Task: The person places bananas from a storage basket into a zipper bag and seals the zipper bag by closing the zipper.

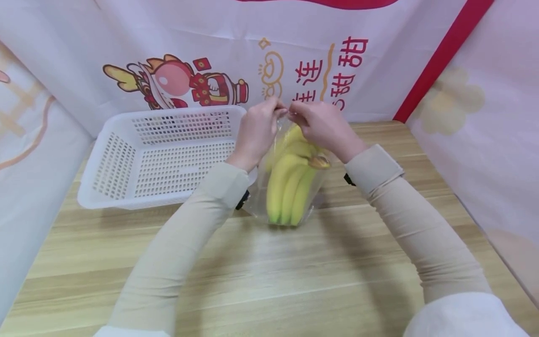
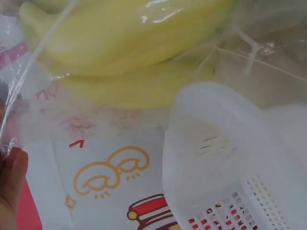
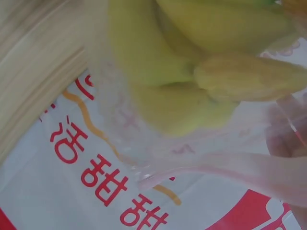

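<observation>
A bunch of yellow bananas (image 1: 288, 187) is inside a clear plastic bag (image 1: 258, 201), tips toward the person and brown stem end to the right. My left hand (image 1: 261, 128) pinches the bag's top edge between thumb and fingers. Close beside it, my right hand (image 1: 322, 126) pinches the same edge. In the left wrist view the bananas (image 2: 129, 43) show through the film, with fingertips (image 2: 14, 177) at the bag's edge on the left. The right wrist view has the bananas (image 3: 163, 72) and the stretched bag edge, with fingers (image 3: 283, 129) partly behind the film.
A white perforated plastic basket (image 1: 164, 201) stands to the left of the bag on the wooden table (image 1: 269, 285). Behind the table hangs a white printed cloth (image 1: 210, 47) with a cartoon figure and red characters. More printed cloth (image 1: 497, 117) borders the right side.
</observation>
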`<state>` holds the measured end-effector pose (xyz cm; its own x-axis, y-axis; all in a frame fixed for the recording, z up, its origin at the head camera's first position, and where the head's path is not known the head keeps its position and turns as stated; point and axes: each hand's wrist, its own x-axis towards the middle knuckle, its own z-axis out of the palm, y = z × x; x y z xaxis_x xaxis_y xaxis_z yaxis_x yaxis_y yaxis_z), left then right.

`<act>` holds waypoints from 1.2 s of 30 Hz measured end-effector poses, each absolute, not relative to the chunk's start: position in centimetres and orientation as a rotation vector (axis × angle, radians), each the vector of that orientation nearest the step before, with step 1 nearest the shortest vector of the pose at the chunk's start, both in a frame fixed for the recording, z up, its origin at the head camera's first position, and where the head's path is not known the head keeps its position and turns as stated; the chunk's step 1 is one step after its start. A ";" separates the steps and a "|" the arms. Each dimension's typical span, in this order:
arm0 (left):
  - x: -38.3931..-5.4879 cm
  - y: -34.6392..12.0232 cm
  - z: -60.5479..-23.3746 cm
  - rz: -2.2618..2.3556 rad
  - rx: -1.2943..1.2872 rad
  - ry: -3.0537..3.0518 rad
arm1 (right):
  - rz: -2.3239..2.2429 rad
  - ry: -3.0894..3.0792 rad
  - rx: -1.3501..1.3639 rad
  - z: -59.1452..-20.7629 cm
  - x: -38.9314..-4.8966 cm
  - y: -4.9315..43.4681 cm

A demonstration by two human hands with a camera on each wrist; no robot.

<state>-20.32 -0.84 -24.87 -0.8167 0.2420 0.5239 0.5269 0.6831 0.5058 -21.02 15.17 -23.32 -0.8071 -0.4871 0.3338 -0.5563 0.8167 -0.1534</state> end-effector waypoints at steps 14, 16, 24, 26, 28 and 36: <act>-20.4 0.0 -25.8 -1.090 -0.565 -2.543 | 0.322 -2.711 0.830 -24.0 -20.6 17.2; -20.4 0.2 -26.1 -1.181 -0.544 -2.551 | 0.342 -2.726 0.836 -24.0 -20.7 17.2; -20.7 0.3 -26.3 -1.384 -0.520 -2.601 | 0.334 -2.794 0.836 -24.1 -20.9 17.2; -20.8 0.1 -26.2 -1.407 -0.518 -2.636 | 0.341 -2.821 0.812 -24.1 -21.0 17.3; -20.9 -0.1 -26.2 -1.427 -0.512 -2.692 | 0.361 -2.831 0.793 -24.2 -21.0 17.4; -21.1 -0.6 -27.1 -1.419 -0.572 -2.913 | 0.331 -2.670 0.867 -24.6 -21.2 17.6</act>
<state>-21.08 -0.62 -27.09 -0.9290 0.3697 0.0181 0.2421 0.5699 0.7853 -21.24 17.65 -24.59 -0.7673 -0.5287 0.3630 -0.6014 0.7897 -0.1211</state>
